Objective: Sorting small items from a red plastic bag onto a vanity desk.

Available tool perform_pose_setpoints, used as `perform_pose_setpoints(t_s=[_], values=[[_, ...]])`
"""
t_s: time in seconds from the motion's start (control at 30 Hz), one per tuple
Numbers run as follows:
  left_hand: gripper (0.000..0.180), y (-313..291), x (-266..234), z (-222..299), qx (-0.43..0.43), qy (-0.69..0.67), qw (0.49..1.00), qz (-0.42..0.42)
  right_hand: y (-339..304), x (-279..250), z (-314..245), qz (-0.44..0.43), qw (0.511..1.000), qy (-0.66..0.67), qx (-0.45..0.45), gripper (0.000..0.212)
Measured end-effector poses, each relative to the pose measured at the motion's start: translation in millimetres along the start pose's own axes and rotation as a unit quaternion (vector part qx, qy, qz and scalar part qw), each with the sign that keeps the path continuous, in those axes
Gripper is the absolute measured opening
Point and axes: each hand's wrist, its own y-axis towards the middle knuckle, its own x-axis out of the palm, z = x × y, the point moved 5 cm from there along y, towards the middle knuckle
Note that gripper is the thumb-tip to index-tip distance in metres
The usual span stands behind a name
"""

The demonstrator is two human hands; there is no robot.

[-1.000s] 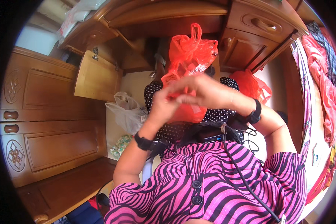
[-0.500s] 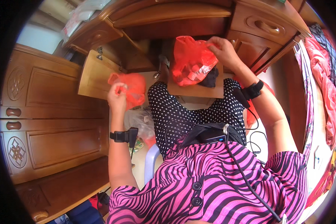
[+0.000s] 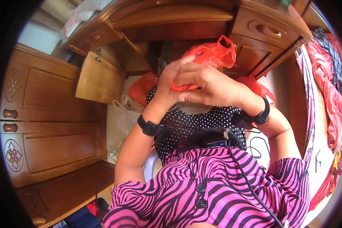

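"Is there any lettering you can read from there?"
"None. The plastic packaging [image 3: 83,16] at the far left of the wooden desk [image 3: 171,23] carries reddish marks, too blurred for me."
"And the red plastic bag [image 3: 212,54] in front of you?"
"I see a small dark mark near my fingers [image 3: 190,78]; I can't tell whether it's print."
"The black device [image 3: 213,145] at your waist?"
"A blue patch, too tiny to read."

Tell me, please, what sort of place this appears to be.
It looks like a room in a home, perhaps a bedroom: a carved wooden cabinet stands at left, a wooden desk or dresser ahead, and pinkish-red cloth lies at right.
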Motion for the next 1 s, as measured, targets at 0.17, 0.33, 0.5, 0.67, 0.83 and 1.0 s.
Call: perform_pose_setpoints(t_s=[0.17,0.33,0.5,0.67,0.83,1.0], values=[[0.020,-14,-12,-9,-0.076,0.071,0.994,0.029,-11,-26,64,0.110,0.980,0.089,0.140,0.029],[0.022,-22,-21,3,-0.118,-0.003,0.993,0.013,-38,20,145,0.028,0.977,-0.186,0.100,0.027],[0.027,-40,-63,4,-0.117,0.178,0.976,-0.052,-39,4,147,0.059,0.937,-0.344,0.025,0.006],[0.053,-23,-51,65,-0.035,0.319,0.941,-0.110,-48,7,84,-0.042,0.950,-0.309,0.028,0.009],[0.022,-4,14,62,-0.011,0.076,0.993,-0.087,-60,50,59,-0.217,0.897,-0.382,0.051,0.015],[0.027,-51,38,-51,-0.163,0.228,0.930,-0.238,-78,56,41,-0.199,0.954,-0.207,0.086,0.010]])
